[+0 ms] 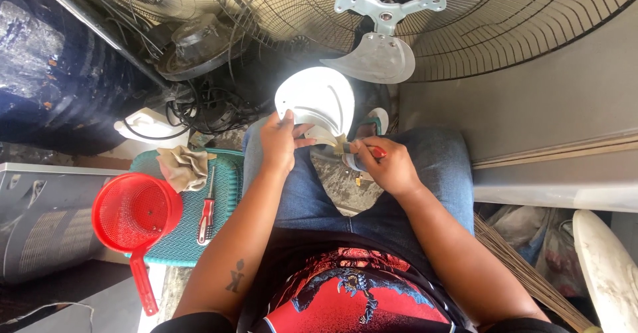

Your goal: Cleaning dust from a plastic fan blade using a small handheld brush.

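white fan blade [319, 100] — curved, glossy, hands gripping it

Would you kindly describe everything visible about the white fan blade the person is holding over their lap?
The white fan blade is a smooth, rounded paddle, plastic by its look, brightly sunlit. It narrows to a stem near the knees. The left hand grips its lower left edge, thumb on its face. The right hand, holding a small red-tipped object, meets the stem end. It is tilted up above the jeans, below a metal blade on the fan behind.

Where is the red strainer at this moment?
In the head view, the red strainer lies at the left, on the edge of the teal woven stool, beside a red-handled screwdriver.
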